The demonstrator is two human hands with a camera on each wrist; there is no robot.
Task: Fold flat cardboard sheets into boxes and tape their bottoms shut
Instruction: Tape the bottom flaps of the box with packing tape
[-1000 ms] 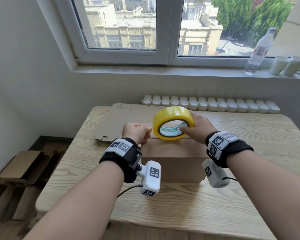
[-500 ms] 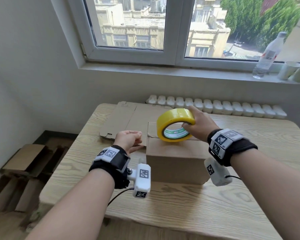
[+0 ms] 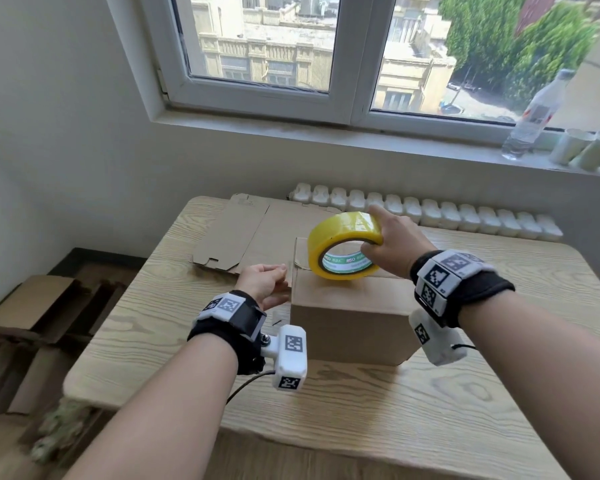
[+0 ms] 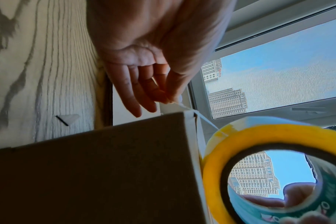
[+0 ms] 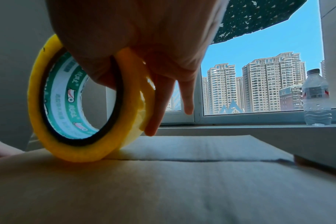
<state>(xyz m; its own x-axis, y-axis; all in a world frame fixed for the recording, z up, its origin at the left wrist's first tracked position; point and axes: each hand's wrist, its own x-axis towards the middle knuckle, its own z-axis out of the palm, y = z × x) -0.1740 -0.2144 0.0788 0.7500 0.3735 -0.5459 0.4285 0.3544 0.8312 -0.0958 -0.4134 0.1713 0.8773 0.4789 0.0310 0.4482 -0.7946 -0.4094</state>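
A folded brown cardboard box stands on the wooden table, its closed flaps facing up with a seam across them. My right hand grips a yellow tape roll, thumb inside the core, and the roll stands on edge on the box near the seam. At the box's left top edge my left hand pinches the free tape end. From that pinch a strip of tape runs over the box corner to the roll.
A flat cardboard sheet lies on the table behind the box to the left. More cardboard pieces lie on the floor at left. A water bottle and paper cups stand on the windowsill; a radiator runs behind the table.
My left hand has moved left off the box top to its left edge, drawing the tape end out. The right hand has tilted the roll and shifted slightly right.
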